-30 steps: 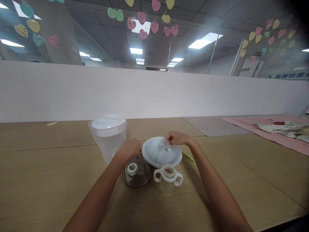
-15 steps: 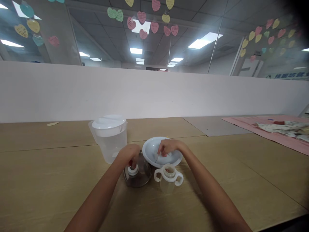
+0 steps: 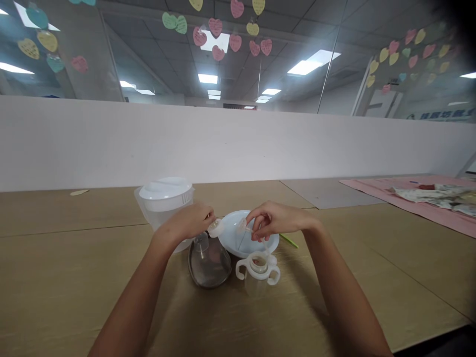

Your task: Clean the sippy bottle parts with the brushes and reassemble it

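My left hand (image 3: 197,219) pinches a small white ring-shaped cap (image 3: 215,228) above the back of a dark metal tray (image 3: 211,270). A clear small cup-like piece (image 3: 201,242) sits at that tray's back left. Over the white bowl (image 3: 231,238), my right hand (image 3: 268,221) has its fingers closed on a small clear piece (image 3: 241,226) with a thin tube. In front of the bowl stands a clear bottle (image 3: 256,285) with a white two-handled collar (image 3: 259,265); its mouth is uncovered.
Behind my left hand stands a clear pitcher with a white lid (image 3: 166,188). A green stick (image 3: 289,241) lies right of the bowl. A pink cloth (image 3: 368,186) with printed fabric (image 3: 420,195) is at the far right. A white wall (image 3: 223,144) rises behind the table.
My left hand has lifted the white cap from the metal tray, uncovering the clear cup-like piece. My right hand has risen slightly with the clear piece. The green stick now shows beside the bowl.
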Motion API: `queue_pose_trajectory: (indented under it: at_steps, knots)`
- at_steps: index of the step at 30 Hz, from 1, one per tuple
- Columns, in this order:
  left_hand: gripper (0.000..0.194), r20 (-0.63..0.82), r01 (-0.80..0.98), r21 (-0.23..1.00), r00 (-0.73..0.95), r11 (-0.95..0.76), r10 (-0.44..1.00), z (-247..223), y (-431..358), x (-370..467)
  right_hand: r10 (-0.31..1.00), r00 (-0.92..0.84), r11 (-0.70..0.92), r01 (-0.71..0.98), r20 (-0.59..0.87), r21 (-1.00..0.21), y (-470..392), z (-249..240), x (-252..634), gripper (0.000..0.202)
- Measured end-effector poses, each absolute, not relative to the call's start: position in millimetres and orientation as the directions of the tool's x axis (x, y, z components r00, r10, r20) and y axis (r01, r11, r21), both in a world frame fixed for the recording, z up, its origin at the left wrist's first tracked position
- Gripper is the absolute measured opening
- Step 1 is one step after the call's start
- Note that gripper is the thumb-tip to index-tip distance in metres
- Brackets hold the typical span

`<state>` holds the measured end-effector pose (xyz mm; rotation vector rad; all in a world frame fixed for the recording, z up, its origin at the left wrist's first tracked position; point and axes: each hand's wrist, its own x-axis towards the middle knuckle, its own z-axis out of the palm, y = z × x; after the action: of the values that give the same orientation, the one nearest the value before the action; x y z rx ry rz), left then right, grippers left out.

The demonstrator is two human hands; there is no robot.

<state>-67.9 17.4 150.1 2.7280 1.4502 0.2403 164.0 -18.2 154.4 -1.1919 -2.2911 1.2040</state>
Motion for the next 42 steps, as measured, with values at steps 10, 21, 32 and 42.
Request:
queue_pose_trajectory:
  at_steps: [10, 21, 32, 42]
  knots:
    - [0.039, 0.159, 0.811, 0.102, 0.559, -0.577, 0.814, 150, 21, -69, 0.807, -0.588, 0.275, 0.450, -0.051, -0.849, -20, 155, 161, 0.030]
    - [0.027, 0.244, 0.733, 0.191, 0.608, -0.653, 0.755, 150, 21, -73, 0.746, -0.660, 0.274, 0.426, -0.089, -0.863, -25, 157, 158, 0.037]
    - [0.029, 0.359, 0.672, 0.228, 0.615, -0.705, 0.702, 154, 14, -69, 0.740, -0.643, 0.468, 0.703, -0.198, -0.536, -22, 155, 157, 0.048]
    - [0.028, 0.490, 0.599, 0.268, 0.589, -0.754, 0.642, 164, -8, -49, 0.875, -0.422, 0.466, 0.596, 0.239, -0.654, -18, 147, 149, 0.057]
